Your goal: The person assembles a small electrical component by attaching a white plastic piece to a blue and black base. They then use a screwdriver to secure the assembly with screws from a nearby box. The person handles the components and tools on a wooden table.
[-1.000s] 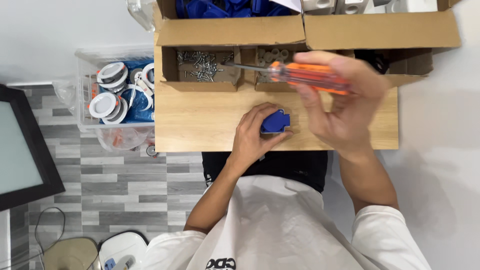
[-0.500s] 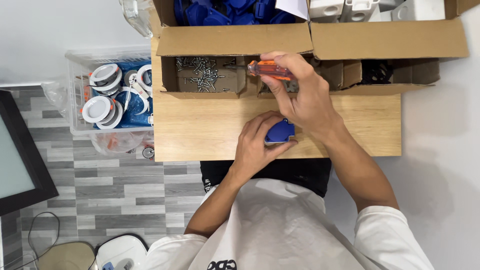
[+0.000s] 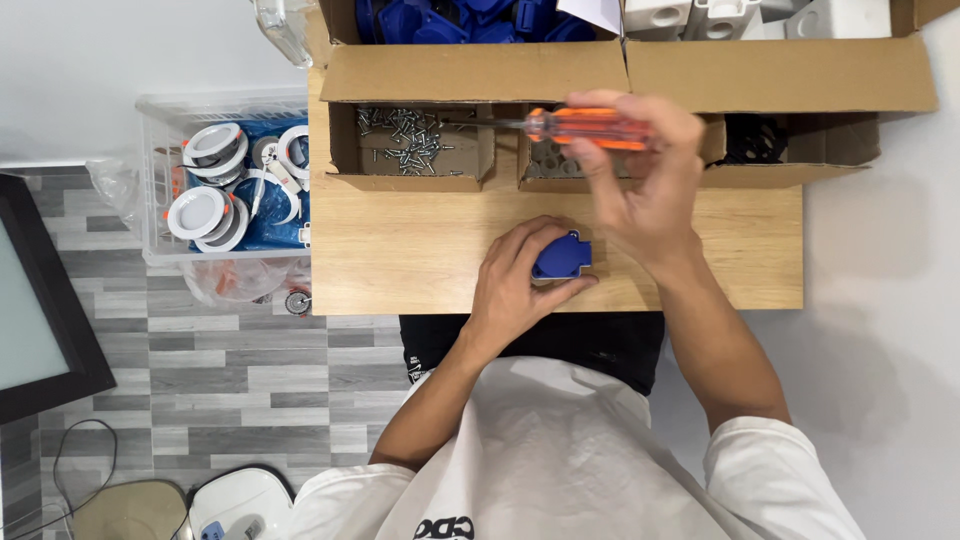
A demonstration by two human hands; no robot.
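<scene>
I note my left hand (image 3: 520,285) gripping the blue socket part (image 3: 562,257) on the counter (image 3: 400,260); my right hand (image 3: 640,175) fingers closed around the orange screwdriver (image 3: 580,127) above the screw box (image 3: 412,145).

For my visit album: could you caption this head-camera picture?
Left hand steadies a blue part on the wooden table; right hand holds an orange screwdriver over boxed screws.

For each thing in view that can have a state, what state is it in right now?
Left hand: closed around the blue part.
Blue part: held down on the wooden table.
Right hand: gripping the screwdriver.
Screwdriver: lifted, lying level, tip over the screw box.
Screw box: open, holding loose screws.
Clear bin: open, holding white rings.
</scene>
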